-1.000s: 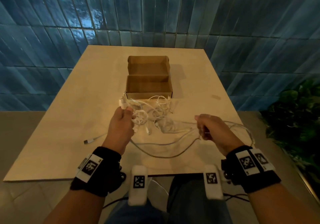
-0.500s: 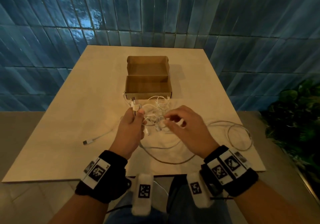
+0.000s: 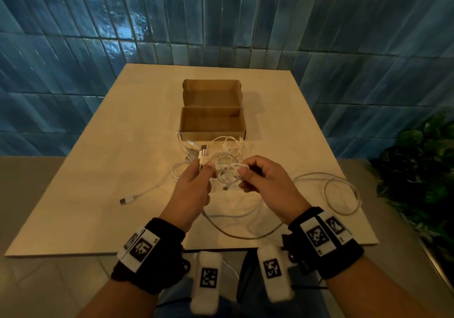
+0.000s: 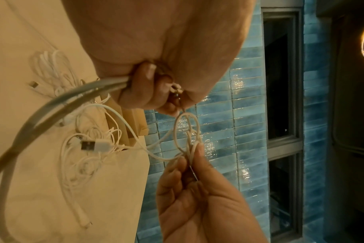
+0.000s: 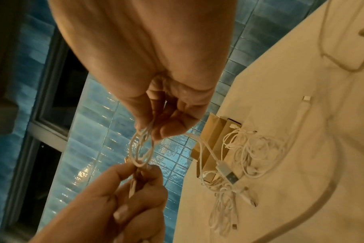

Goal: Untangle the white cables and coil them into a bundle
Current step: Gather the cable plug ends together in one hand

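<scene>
Since the earlier frame my right hand (image 3: 264, 185) had come in beside my left hand (image 3: 194, 187); both pinched a small loop of the white cables (image 3: 228, 170) above the desk (image 3: 98, 195), the open cardboard box (image 3: 212, 123) beyond, blue tiled wall (image 3: 221, 18) behind.

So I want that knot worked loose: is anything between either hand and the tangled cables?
Nothing visible. Both hands already hold the cables above the table: the left hand grips a cable near its USB plug, and the right hand pinches the small loops between them.
</scene>
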`<action>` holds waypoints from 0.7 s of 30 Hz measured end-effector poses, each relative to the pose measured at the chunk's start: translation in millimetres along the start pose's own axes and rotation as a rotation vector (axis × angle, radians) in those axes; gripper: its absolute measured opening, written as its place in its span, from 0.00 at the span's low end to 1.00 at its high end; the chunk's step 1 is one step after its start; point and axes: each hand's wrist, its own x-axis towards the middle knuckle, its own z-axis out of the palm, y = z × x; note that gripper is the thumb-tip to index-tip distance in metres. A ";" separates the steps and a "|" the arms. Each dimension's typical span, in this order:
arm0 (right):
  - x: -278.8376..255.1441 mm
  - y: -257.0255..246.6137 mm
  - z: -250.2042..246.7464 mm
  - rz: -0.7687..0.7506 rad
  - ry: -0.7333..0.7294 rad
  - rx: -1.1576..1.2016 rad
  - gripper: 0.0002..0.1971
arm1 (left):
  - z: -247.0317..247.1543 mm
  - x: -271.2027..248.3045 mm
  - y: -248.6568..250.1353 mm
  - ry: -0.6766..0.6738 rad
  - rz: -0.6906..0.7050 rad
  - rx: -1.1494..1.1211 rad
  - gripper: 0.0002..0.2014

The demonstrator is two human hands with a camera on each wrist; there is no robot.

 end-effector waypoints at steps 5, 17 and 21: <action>-0.1 0.5 -1.4 -0.053 0.047 -0.035 0.06 | -1.7 -1.8 2.2 -0.002 0.005 0.012 0.11; 1.1 -4.7 2.9 -0.006 0.053 0.069 0.04 | 6.0 -9.6 2.1 -0.169 0.048 0.037 0.14; 0.0 -5.4 2.0 -0.098 0.127 -0.105 0.02 | 6.6 -11.2 4.7 -0.129 0.093 0.045 0.10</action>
